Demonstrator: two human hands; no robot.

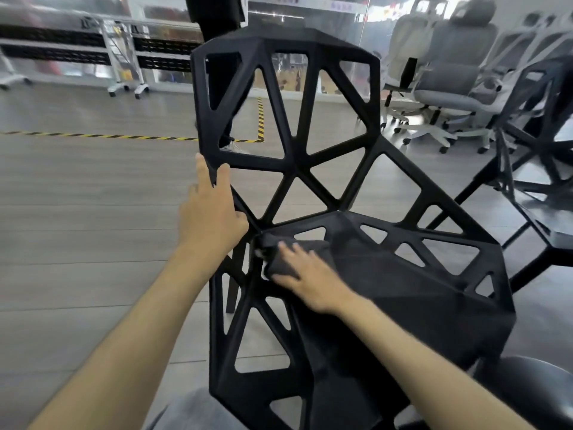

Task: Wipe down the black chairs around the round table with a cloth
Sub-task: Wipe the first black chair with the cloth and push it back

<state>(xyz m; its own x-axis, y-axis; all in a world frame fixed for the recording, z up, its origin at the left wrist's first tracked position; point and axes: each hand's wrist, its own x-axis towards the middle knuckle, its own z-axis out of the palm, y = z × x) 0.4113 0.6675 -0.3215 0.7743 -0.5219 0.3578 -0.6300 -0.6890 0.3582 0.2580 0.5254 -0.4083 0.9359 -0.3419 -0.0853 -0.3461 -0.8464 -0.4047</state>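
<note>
Mid-task: right hand (305, 282) presses dark cloth (286, 262) flat-fingered on black chair (387, 274) seat, frame centre. Left hand (210, 212) steadies backrest edge, fingers straight. Second black chair (533, 144) at right looks unwiped yet.

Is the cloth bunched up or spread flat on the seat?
Mostly flat: the cloth lies under the right hand's straight fingers; its far end looks bunched.

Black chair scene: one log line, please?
left hand: on black lattice plastic chair back | right hand: pressing dark cloth on seat
</note>
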